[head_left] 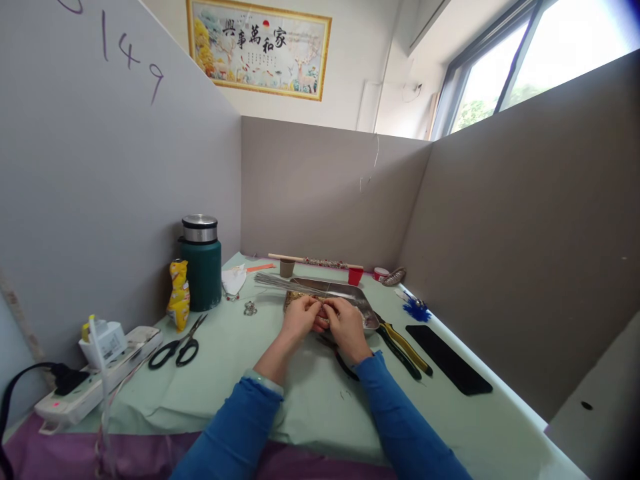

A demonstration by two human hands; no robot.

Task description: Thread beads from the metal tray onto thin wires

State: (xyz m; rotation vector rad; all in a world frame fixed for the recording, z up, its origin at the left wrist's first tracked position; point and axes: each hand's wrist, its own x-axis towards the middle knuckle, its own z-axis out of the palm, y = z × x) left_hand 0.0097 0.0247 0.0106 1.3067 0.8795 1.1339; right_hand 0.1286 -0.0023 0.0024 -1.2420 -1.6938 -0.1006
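Note:
My left hand [301,316] and my right hand [345,325] meet at the near edge of a metal tray [367,310]. Fingertips of both are pinched close together; whatever they hold is too small to make out. Beads in gold and other colours lie in the tray, partly hidden by my hands. Across its far left side rests a bundle of thin wires [280,283]. Below my right hand, dark-handled pliers [346,363] lie partly covered. Larger pliers [406,347] with yellow and green handles lean against the tray's right side.
Black scissors [179,347], a power strip [103,379], a green flask [201,270] and a yellow packet [179,297] stand or lie left. Behind the tray are a brown cup [287,268], a red cup [355,275] and a beaded stick [323,263]. A black slab [449,360] lies right. Partitions enclose the table.

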